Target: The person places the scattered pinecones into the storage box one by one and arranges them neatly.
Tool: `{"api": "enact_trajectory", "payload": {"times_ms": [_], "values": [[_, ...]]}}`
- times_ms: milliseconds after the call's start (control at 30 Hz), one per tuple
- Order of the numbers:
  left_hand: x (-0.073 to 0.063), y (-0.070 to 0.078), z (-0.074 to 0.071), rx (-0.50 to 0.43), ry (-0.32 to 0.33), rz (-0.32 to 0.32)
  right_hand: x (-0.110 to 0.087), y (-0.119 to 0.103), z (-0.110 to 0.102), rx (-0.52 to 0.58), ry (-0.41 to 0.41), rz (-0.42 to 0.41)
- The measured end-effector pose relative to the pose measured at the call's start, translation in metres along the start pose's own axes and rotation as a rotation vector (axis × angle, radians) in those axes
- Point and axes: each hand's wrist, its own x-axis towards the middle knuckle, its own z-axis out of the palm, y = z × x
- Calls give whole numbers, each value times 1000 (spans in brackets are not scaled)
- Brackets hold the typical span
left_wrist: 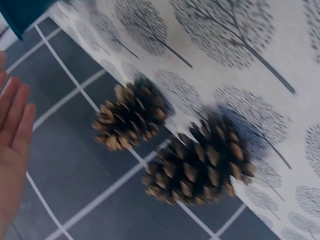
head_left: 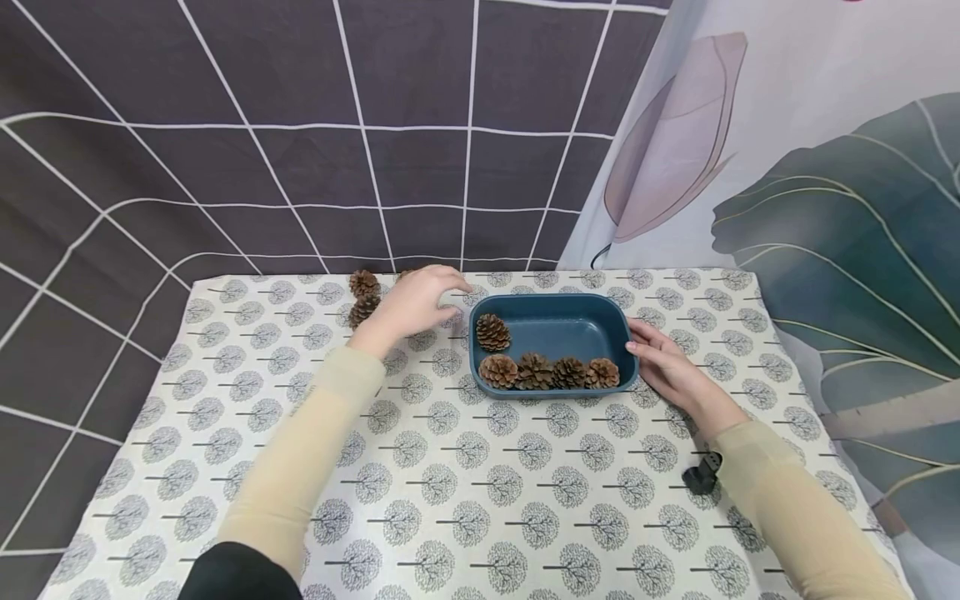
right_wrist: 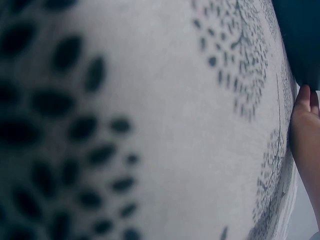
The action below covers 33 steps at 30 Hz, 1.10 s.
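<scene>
A dark blue rectangular box point(head_left: 555, 310) sits on the table with several brown pine cones in it. One pine cone point(head_left: 492, 332) lies by its left wall, and the others line the near side. My right hand point(head_left: 671, 371) holds the box's right end, thumb at the rim. My left hand point(head_left: 416, 302) hovers left of the box, fingers spread from the thumb with nothing between them. Beside that wrist lie two pine cones, an upper one point(head_left: 364, 283) and a lower one point(head_left: 363, 311); a brown bit of another shows behind the hand. The left wrist view shows two cones close up.
A tree-patterned cloth point(head_left: 465, 467) covers the table. A small black object point(head_left: 702, 473) lies by my right forearm. Behind the table hang a dark grid-patterned cloth point(head_left: 420, 167) and a pale curtain point(head_left: 787, 100) with leaf shapes.
</scene>
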Motion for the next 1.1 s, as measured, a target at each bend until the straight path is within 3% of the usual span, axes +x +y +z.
{"api": "enact_trajectory", "payload": {"times_ms": [167, 500, 767, 1100], "values": [[-4, -16, -6, -11, 55, -61, 0, 0, -1, 0, -4, -2], [-13, -43, -9, 24, 82, -147, 1, 0, -1, 3, -5, 2], [-15, -56, -7, 5, 107, -222, 0, -1, -1, 0, 15, 20], [-14, -69, -1, -22, 98, -268, 2, 0, -3, -16, 29, 36]]}}
